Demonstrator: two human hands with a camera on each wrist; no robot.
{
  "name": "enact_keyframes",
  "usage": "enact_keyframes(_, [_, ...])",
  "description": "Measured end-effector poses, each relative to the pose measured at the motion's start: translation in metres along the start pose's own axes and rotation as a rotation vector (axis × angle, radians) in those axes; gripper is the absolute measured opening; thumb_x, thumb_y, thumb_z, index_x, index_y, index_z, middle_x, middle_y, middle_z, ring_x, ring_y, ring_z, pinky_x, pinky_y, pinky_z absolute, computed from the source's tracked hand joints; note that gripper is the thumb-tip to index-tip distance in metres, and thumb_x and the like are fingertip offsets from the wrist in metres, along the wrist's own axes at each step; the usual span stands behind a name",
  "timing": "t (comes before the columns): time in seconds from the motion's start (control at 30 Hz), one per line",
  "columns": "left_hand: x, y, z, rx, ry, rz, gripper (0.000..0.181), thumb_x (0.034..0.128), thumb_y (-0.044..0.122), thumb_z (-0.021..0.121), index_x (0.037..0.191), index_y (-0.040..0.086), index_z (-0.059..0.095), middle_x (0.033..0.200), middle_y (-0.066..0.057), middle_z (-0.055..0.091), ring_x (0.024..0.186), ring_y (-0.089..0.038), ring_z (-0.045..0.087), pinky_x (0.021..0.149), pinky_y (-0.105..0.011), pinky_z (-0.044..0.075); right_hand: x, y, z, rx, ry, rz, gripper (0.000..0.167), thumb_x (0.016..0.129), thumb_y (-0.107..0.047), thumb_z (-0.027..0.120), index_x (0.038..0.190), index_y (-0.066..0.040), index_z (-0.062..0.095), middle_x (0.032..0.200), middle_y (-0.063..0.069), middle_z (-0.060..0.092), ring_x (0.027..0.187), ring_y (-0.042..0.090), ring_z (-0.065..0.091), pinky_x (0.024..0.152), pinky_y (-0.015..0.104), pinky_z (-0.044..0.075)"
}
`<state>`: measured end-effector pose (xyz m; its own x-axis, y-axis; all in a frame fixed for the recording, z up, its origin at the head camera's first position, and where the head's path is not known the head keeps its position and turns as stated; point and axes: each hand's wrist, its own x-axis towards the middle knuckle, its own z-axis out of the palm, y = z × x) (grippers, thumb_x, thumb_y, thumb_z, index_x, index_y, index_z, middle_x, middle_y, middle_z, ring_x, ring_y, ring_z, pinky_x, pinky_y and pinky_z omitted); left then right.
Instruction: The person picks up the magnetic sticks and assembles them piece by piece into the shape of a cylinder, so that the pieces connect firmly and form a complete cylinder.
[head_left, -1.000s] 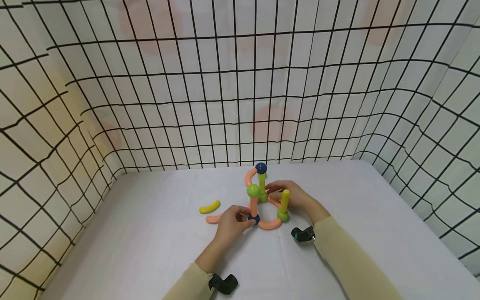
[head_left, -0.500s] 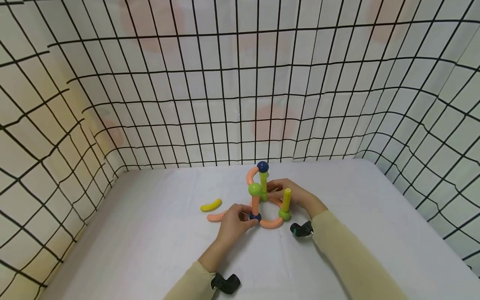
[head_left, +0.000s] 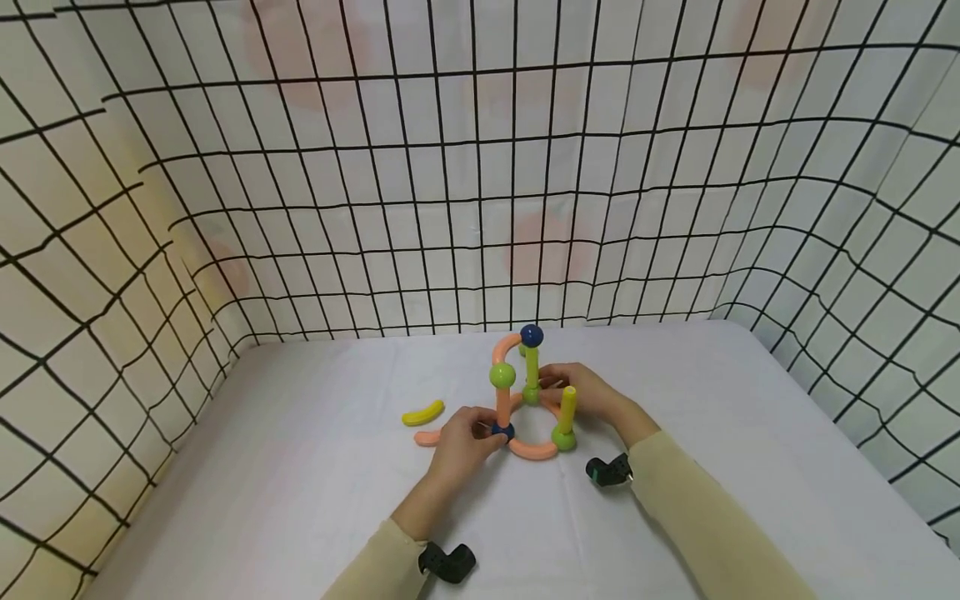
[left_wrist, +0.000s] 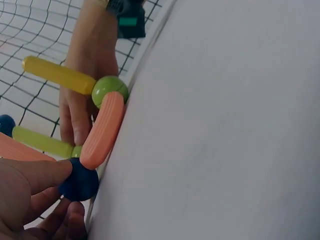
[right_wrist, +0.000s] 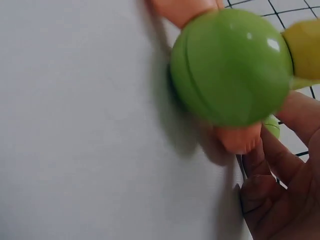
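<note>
A ring of curved orange pieces (head_left: 534,451) and balls lies on the table, with upright rods on it. My left hand (head_left: 459,446) pinches the blue ball (left_wrist: 80,181) at the ring's left between thumb and fingers; an orange rod with a green ball (head_left: 502,376) on top rises from it. At the back, my right hand (head_left: 588,393) has its fingers around the low green ball (head_left: 531,394) under the light green rod (head_left: 532,367), which bears a dark blue ball (head_left: 532,336). The right fingertips are partly hidden. A yellow rod (head_left: 568,410) stands on the front right green ball (right_wrist: 232,67).
A loose yellow curved piece (head_left: 423,413) lies left of the ring, and an orange piece (head_left: 427,438) shows beside my left hand. Another green ball is partly visible behind the light green rod. Black netting (head_left: 480,200) over white cloth surrounds the table's back and sides.
The ring has turned slightly: its left blue ball and the green ball above it have shifted left, the top dark blue ball right. Both hands keep their places at it.
</note>
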<state>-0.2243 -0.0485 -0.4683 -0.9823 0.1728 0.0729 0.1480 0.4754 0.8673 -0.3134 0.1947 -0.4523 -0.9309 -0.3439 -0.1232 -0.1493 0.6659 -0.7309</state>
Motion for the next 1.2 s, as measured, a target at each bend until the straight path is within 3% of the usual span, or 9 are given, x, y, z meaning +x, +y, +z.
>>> enact_keyframes(0.2, [0.006,-0.002,-0.008,0.005,0.024,-0.022,0.026,0.0886,0.014,0.075,0.114,0.008,0.069,0.109,-0.010,0.065,0.095,-0.019,0.061,0.072,-0.025,0.052,-0.010,0.003,0.004,-0.011,0.069,-0.041,0.039,0.094,-0.023,0.068,0.131,-0.011,0.062,0.124,0.014,0.068,0.109,0.029,0.064,0.094,0.044,0.052])
enact_keyframes(0.3, [0.010,-0.005,-0.012,-0.008,0.036,-0.028,0.025,0.0903,0.011,0.073,0.114,0.007,0.069,0.111,-0.012,0.065,0.095,-0.019,0.063,0.069,-0.024,0.054,-0.015,0.003,0.008,-0.014,0.102,-0.051,0.037,0.094,-0.019,0.066,0.129,-0.009,0.062,0.122,0.016,0.069,0.102,0.028,0.065,0.082,0.037,0.054])
enact_keyframes(0.43, [0.016,-0.009,-0.017,-0.037,0.061,-0.048,0.023,0.0914,0.007,0.069,0.114,0.005,0.068,0.112,-0.013,0.066,0.095,-0.020,0.064,0.067,-0.024,0.054,-0.022,0.002,0.014,0.023,0.125,-0.016,0.037,0.094,-0.022,0.067,0.128,-0.010,0.062,0.120,0.015,0.068,0.090,0.022,0.065,0.066,0.029,0.052])
enact_keyframes(0.6, [0.021,-0.012,-0.021,-0.042,0.085,-0.074,0.023,0.0918,0.006,0.068,0.115,0.006,0.069,0.111,-0.012,0.068,0.093,-0.019,0.065,0.066,-0.025,0.055,-0.027,0.001,0.022,0.063,0.135,0.027,0.040,0.094,-0.028,0.070,0.129,-0.012,0.060,0.118,0.013,0.067,0.075,0.016,0.059,0.058,0.026,0.049])
enact_keyframes(0.73, [0.025,-0.012,-0.021,-0.052,0.086,-0.075,0.024,0.0927,0.007,0.067,0.116,0.007,0.069,0.111,-0.012,0.068,0.090,-0.018,0.065,0.065,-0.025,0.056,-0.031,0.000,0.025,0.051,0.174,0.027,0.038,0.093,-0.027,0.070,0.127,-0.012,0.061,0.115,0.011,0.068,0.074,0.015,0.059,0.057,0.027,0.049])
enact_keyframes(0.87, [0.027,-0.009,-0.020,-0.071,0.092,-0.081,0.023,0.0945,0.008,0.065,0.118,0.008,0.068,0.113,-0.012,0.069,0.090,-0.018,0.065,0.065,-0.027,0.056,-0.035,0.000,0.025,0.028,0.203,0.012,0.039,0.092,-0.027,0.071,0.126,-0.011,0.061,0.113,0.010,0.069,0.082,0.015,0.062,0.062,0.027,0.050])
enact_keyframes(1.2, [0.030,-0.015,-0.019,-0.140,0.087,-0.123,0.024,0.0964,0.011,0.063,0.120,0.010,0.068,0.114,-0.012,0.069,0.084,-0.016,0.063,0.066,-0.027,0.055,-0.039,0.001,0.028,0.030,0.219,-0.013,0.040,0.093,-0.029,0.071,0.127,-0.011,0.061,0.113,0.009,0.069,0.089,0.016,0.063,0.064,0.025,0.050])
